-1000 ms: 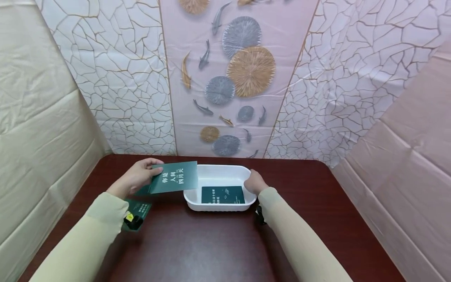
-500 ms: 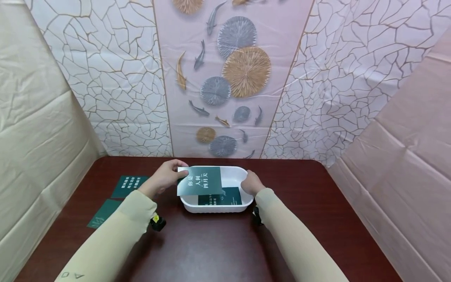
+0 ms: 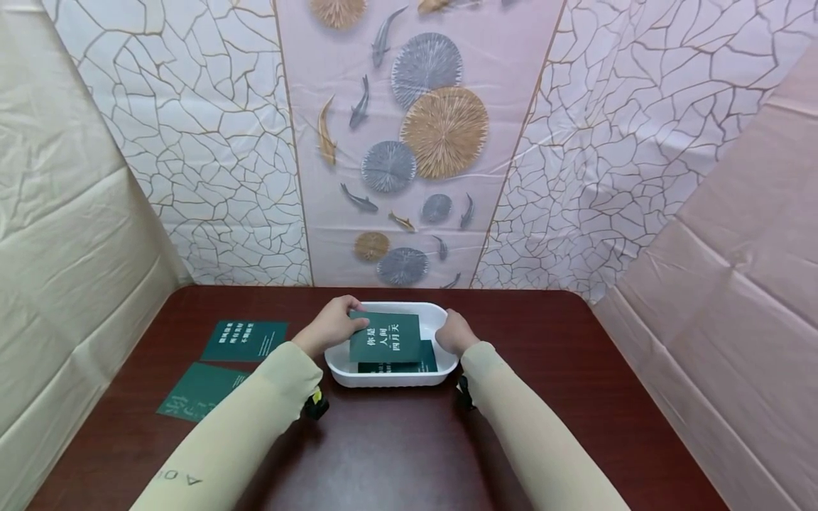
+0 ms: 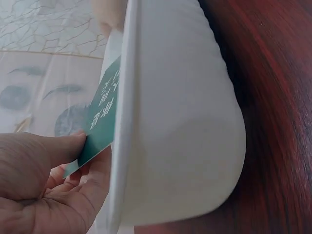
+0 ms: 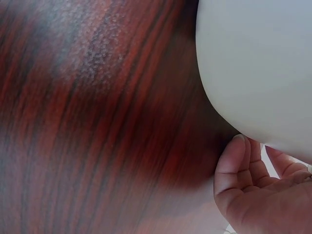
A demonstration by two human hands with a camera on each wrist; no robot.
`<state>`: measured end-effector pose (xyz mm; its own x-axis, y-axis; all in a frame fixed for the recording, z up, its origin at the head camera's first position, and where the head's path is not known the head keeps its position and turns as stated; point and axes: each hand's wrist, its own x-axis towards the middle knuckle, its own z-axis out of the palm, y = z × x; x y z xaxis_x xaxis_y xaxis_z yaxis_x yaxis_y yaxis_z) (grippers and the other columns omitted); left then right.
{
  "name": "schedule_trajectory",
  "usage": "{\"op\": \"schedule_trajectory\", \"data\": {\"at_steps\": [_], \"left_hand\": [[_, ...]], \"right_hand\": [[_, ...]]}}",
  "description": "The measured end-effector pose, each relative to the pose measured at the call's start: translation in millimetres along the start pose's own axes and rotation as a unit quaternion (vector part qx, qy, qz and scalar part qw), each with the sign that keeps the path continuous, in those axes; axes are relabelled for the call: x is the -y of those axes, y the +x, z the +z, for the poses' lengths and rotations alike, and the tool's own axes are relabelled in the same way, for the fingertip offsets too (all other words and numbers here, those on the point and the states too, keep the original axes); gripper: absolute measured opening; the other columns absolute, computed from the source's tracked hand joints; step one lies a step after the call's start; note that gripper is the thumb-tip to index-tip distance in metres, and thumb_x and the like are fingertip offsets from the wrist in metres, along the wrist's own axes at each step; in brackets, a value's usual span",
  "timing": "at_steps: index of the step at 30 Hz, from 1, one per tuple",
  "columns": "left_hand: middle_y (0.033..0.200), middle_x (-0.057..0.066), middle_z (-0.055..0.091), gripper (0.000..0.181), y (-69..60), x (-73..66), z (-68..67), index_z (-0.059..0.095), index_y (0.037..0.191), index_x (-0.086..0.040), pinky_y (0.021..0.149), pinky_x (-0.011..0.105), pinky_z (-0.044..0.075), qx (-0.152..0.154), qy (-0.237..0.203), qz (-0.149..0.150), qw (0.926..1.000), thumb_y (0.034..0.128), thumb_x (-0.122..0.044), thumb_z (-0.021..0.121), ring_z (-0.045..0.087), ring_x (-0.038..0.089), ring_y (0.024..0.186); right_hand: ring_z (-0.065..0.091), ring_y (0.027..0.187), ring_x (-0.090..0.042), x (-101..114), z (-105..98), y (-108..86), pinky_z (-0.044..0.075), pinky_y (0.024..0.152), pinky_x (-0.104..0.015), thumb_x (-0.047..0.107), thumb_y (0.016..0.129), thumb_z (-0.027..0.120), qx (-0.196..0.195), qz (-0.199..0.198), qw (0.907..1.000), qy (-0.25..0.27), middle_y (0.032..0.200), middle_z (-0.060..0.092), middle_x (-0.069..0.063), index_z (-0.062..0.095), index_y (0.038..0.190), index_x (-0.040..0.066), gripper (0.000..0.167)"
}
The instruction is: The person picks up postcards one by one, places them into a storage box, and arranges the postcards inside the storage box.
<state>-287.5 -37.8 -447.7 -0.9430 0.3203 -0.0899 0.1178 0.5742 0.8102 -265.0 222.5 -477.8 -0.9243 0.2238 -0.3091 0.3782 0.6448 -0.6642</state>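
Observation:
A green card (image 3: 385,338) with white characters is pinched at its left edge between the thumb and fingers of my left hand (image 3: 332,326). In the left wrist view, this card (image 4: 100,126) slants behind the rim of the white dish (image 4: 180,107). The head view has it over the dish (image 3: 390,381), partly covering another dark green card (image 3: 429,359) lying inside. My right hand (image 3: 456,332) grips the dish's right end. From the right wrist, the hand (image 5: 263,195) appears with curled fingers at the dish's outer wall (image 5: 258,63).
Two more green cards lie on the dark red table at the left: an upper card (image 3: 245,341) with white characters and a lower card (image 3: 201,390), partly behind my left sleeve (image 3: 239,426). Patterned cloth (image 3: 396,142) hangs behind the table.
My left hand has carried the card rightward from beside the dish to over it and lowered it. The table cards at the left have come into view. My right hand stays on the dish.

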Motion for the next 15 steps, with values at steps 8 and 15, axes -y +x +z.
{"op": "schedule_trajectory", "data": {"at_steps": [8,15], "left_hand": [[0.101,0.01,0.059,0.02,6.6,1.3,18.7,0.058,0.099,-0.006,0.079,0.038,0.047,-0.004,0.084,0.017,0.9963,0.087,-0.012,0.073,0.055,0.022,0.091],[0.091,0.007,0.06,0.029,6.2,-1.2,28.1,0.059,0.104,-0.002,0.076,0.037,0.048,0.023,0.146,0.042,0.9882,0.0812,-0.007,0.076,0.055,0.019,0.082]], "right_hand": [[0.045,0.125,-0.033,-0.2,-0.1,-0.6,0.04,0.099,-0.053,-0.003,0.091,0.054,-0.003,0.001,1.0,0.008,0.145,0.039,-0.021,0.027,0.149,-0.001,0.064],[0.043,0.127,-0.033,-1.9,0.7,-0.1,0.038,0.1,-0.054,-0.002,0.091,0.053,-0.003,-0.005,1.0,0.004,0.146,0.038,-0.021,0.027,0.149,-0.001,0.063]]}}
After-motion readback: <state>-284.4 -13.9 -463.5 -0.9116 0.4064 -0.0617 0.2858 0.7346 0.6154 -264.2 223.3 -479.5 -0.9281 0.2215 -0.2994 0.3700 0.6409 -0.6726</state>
